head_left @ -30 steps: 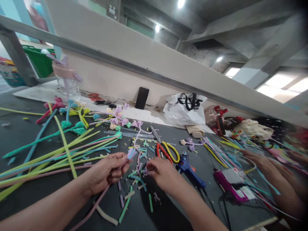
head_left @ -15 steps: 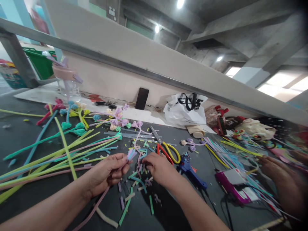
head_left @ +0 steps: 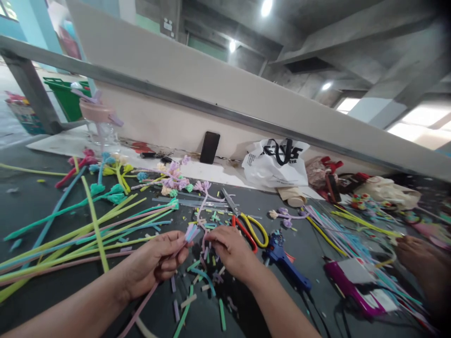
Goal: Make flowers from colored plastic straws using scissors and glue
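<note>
My left hand point(head_left: 160, 258) pinches a pipe cleaner stem point(head_left: 144, 300) of dusty pink, with a bunch of short lilac and pale blue pieces point(head_left: 192, 234) at its upper end. Just to the right, my right hand point(head_left: 230, 251) is low over the cut pipe cleaner pieces point(head_left: 202, 277), fingers curled in and fingertips partly hidden. Whether those fingers hold a small piece does not show. Behind my hands lies a lilac pipe cleaner flower point(head_left: 202, 202). Scissors point(head_left: 246, 225) with red and yellow handles and a blue glue gun point(head_left: 287, 263) lie beside my right hand.
Long pipe cleaners point(head_left: 88, 234) and finished flowers spread on the left. A phone point(head_left: 210, 147) leans on the partition, near a white bag point(head_left: 276, 162) and a pink-lidded cup point(head_left: 100, 122). Rightward are a magenta device point(head_left: 355, 286) with cords and another person's hand point(head_left: 417, 260).
The camera view has shifted slightly, so the background sits lower and the right-hand objects further right. My left hand keeps its bunch; my right hand stays over the cut pieces.
</note>
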`<state>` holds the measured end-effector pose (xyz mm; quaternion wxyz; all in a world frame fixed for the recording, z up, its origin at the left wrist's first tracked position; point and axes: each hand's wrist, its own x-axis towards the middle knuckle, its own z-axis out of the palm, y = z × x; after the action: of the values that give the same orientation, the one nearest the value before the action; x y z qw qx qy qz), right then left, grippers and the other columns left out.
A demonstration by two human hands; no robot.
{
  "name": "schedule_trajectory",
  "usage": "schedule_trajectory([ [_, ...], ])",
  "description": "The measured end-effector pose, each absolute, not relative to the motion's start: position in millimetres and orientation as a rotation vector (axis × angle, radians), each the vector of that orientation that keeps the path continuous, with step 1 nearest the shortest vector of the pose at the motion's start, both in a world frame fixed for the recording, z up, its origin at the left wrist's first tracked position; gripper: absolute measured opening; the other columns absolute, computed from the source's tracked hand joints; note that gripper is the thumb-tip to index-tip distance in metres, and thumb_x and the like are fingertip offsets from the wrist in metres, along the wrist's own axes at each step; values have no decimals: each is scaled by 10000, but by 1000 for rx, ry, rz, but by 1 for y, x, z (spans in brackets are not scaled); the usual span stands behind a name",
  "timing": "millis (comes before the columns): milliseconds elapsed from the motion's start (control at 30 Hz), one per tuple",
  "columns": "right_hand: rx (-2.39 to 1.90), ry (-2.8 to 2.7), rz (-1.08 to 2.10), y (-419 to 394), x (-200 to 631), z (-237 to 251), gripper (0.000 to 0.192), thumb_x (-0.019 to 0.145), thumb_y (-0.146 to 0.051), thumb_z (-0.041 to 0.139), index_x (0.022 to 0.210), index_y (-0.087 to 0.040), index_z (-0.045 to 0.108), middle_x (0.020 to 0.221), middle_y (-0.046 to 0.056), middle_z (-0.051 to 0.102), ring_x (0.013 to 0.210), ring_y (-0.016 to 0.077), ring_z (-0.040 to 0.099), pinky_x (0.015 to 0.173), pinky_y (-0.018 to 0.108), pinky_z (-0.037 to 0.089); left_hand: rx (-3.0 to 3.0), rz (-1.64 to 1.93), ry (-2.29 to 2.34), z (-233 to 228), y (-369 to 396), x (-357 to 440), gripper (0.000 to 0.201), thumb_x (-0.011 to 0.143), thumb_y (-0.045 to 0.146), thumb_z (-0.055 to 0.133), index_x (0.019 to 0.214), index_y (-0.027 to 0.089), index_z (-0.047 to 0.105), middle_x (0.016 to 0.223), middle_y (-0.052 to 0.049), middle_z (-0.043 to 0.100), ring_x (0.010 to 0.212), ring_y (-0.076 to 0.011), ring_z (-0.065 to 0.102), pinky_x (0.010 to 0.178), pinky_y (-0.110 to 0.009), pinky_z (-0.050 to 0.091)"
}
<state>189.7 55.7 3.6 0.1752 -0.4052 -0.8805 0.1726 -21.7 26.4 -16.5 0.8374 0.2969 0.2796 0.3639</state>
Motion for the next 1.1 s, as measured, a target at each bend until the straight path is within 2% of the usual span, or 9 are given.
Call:
schedule_trajectory([
  [200, -1173, -2597, 441, 51, 189, 6, 82, 784, -122, 566, 746, -194, 582, 798, -11, 620, 779, 126, 535, 813, 310, 276, 616, 779, 612, -15, 27, -22, 154, 803, 295, 535, 766, 150, 496, 604, 41, 472, 355, 14, 190, 343, -148, 73],
  [367, -1285, -2316, 596, 55, 196, 3, 96, 807, -184, 522, 726, -190, 572, 684, -13, 582, 692, 134, 511, 665, 248, 359, 645, 797, 607, -16, 26, -22, 156, 800, 300, 535, 785, 147, 510, 587, 39, 468, 351, 10, 177, 337, -151, 68],
  [500, -1294, -2155, 714, 57, 197, 2, 70, 752, -140, 544, 720, -183, 589, 716, -7, 607, 704, 137, 550, 673, 241, 398, 657, 816, 570, -16, 26, -22, 141, 796, 280, 539, 782, 142, 512, 591, 30, 479, 359, 7, 209, 341, -147, 79],
  [800, -1250, -2171, 645, 41, 185, 44, 98, 743, -132, 536, 742, -189, 616, 745, 2, 616, 721, 133, 558, 666, 234, 420, 682, 809, 550, -18, 24, -24, 154, 802, 294, 526, 787, 145, 495, 613, 26, 481, 368, 5, 200, 347, -157, 69],
  [933, -1367, -2210, 567, 46, 198, 35, 211, 697, -39, 501, 727, -193, 643, 748, 7, 625, 739, 138, 571, 702, 255, 429, 672, 797, 572, -18, 24, -25, 153, 800, 297, 533, 799, 148, 499, 613, 28, 477, 373, 3, 207, 350, -159, 73],
  [1100, -1495, -2212, 422, 45, 212, 20, 277, 652, 9, 491, 741, -199, 652, 852, 24, 625, 838, 156, 566, 760, 282, 405, 666, 787, 568, -18, 25, -25, 148, 807, 288, 525, 808, 140, 518, 616, 27, 473, 374, 5, 203, 351, -159, 77],
])
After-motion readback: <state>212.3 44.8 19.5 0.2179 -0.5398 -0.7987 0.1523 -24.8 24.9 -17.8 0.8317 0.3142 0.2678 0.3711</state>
